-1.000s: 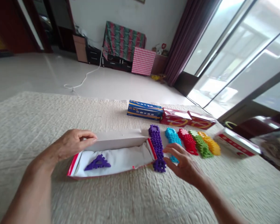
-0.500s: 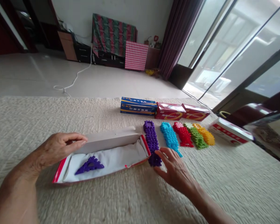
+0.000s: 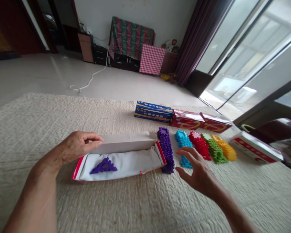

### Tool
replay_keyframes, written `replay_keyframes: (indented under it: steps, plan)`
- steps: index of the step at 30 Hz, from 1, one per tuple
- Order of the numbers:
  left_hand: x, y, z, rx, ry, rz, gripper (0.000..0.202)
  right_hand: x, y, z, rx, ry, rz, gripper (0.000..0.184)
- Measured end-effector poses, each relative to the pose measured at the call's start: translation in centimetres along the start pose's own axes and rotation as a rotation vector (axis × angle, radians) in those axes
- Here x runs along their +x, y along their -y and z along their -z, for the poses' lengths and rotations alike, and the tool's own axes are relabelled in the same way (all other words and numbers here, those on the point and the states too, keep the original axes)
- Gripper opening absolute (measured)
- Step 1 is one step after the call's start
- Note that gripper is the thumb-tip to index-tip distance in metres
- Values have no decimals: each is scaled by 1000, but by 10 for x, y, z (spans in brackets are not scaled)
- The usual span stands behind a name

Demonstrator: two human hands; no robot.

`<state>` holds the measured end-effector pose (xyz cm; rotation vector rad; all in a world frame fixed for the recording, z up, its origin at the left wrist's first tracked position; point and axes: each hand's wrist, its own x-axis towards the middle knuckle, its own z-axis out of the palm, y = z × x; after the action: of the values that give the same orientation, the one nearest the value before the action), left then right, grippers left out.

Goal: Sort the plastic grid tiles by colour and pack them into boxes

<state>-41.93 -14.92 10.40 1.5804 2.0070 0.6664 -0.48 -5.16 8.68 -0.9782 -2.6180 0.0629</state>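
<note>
A long white box (image 3: 126, 177) with red edges lies open in front of me, lined with white cloth (image 3: 133, 161). On the cloth, toward the left, rests a purple triangular toothed plastic piece (image 3: 104, 165). My left hand (image 3: 79, 146) is at the box's far left corner, thumb and fingers closed on the raised flap (image 3: 126, 138). Just right of the box runs an overlapping row of purple toothed plastic pieces (image 3: 166, 149). My right hand (image 3: 196, 171) hovers between that row and the blue pieces (image 3: 184, 145), thumb and fingers apart, holding nothing.
Rows of red (image 3: 199, 145), green (image 3: 214, 149) and yellow pieces (image 3: 225, 149) lie to the right. Behind stand a blue box (image 3: 153, 112) and two red boxes (image 3: 188, 119). A white-and-red box (image 3: 255, 147) sits far right. Everything rests on a beige quilted cover (image 3: 145, 204).
My right hand has drawn back rightward from the near end of the purple row, its fingers now apart. My left hand stays at the flap. The whole view has shifted.
</note>
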Motion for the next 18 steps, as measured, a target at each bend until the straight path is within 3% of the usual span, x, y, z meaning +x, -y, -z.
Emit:
replay_keyframes:
  steps: [6,12,18]
  plan:
    - [0,3,-3,17,-47,32,38,-6,12,-15,-48,111,69,54]
    - [1,5,-1,28,-7,14,36,-6,24,-39,-30,-38,29,52]
    - [1,3,0,18,4,15,35,-5,23,-40,-41,-67,23,49]
